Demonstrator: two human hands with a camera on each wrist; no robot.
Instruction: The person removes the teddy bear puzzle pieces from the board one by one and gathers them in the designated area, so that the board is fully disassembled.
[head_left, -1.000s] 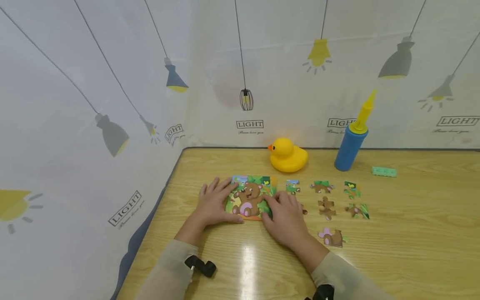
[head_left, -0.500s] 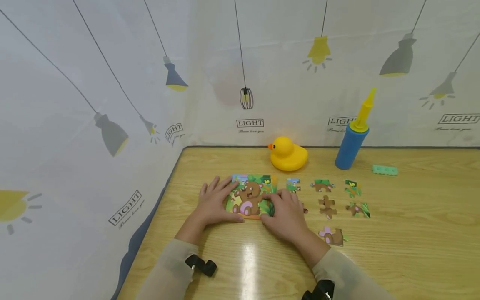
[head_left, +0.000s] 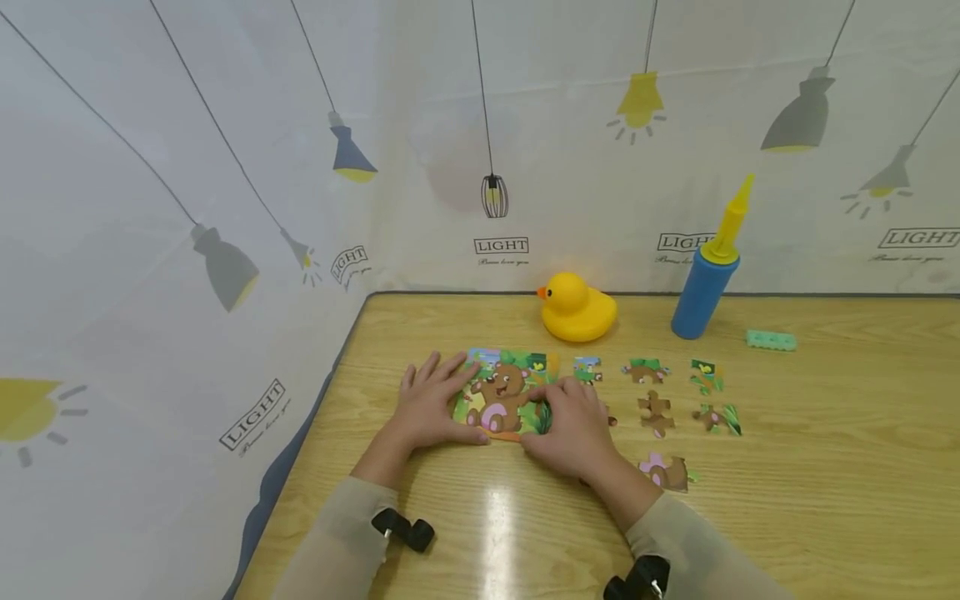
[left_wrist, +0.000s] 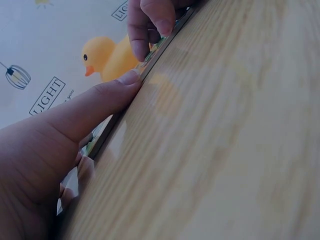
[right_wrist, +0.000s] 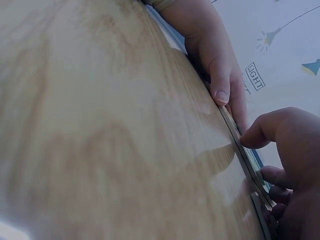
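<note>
A bear picture puzzle board point(head_left: 501, 392) lies flat on the wooden table point(head_left: 825, 467). My left hand point(head_left: 431, 408) rests flat on its left side with straight fingers, and its thumb point(left_wrist: 100, 105) lies along the near edge point(left_wrist: 150, 55). My right hand point(head_left: 573, 425) is curled over the board's lower right corner. Its thumb point(right_wrist: 260, 132) presses the near edge point(right_wrist: 240, 145) while its fingers point(left_wrist: 150, 20) hook over the top. Several loose puzzle pieces point(head_left: 654, 413) lie in rows to the right of that hand.
A yellow rubber duck point(head_left: 576, 310) sits behind the board. A blue pump with a yellow nozzle point(head_left: 705, 287) and a small green block point(head_left: 769, 340) stand farther right. A printed curtain walls the table's back and left sides.
My right hand has crept slightly left and its fingers have curled further over the board's lower right corner. The left hand and the loose pieces have stayed put.
</note>
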